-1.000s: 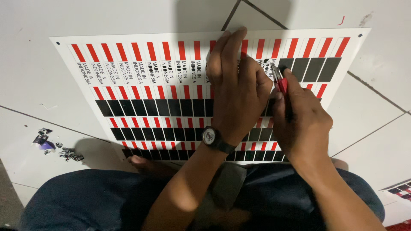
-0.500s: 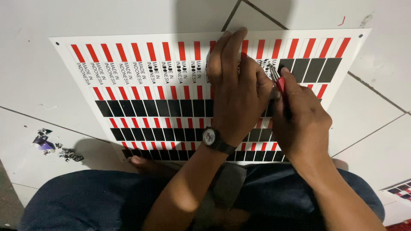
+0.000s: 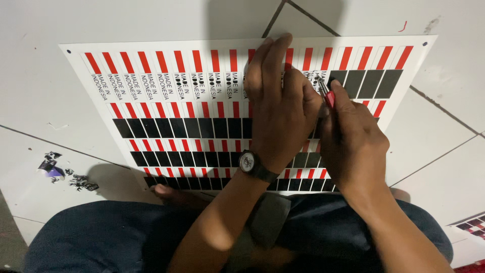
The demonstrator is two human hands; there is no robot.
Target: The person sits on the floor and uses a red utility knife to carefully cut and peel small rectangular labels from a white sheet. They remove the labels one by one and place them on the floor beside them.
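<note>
A large white sticker sheet (image 3: pixel 166 81) printed with rows of red slanted bars, small black text and black rectangles lies on the tiled floor in front of my knees. My left hand (image 3: pixel 280 108), with a wristwatch (image 3: pixel 255 166) on its wrist, presses flat on the sheet right of its middle. My right hand (image 3: pixel 353 141) sits just to the right of it and grips a small tool with a red handle (image 3: pixel 329 97). The tool's metal tip touches the sheet near the upper black rectangles (image 3: pixel 371 83).
Small peeled scraps of black and purple material (image 3: pixel 63 172) lie on the floor tiles at the left. My legs in dark blue trousers (image 3: pixel 116 237) fill the bottom of the view. Another printed sheet's corner (image 3: pixel 472 225) shows at the lower right.
Both hands stay almost still on the sheet. The right hand and its tool have shifted only slightly near the upper black rectangles.
</note>
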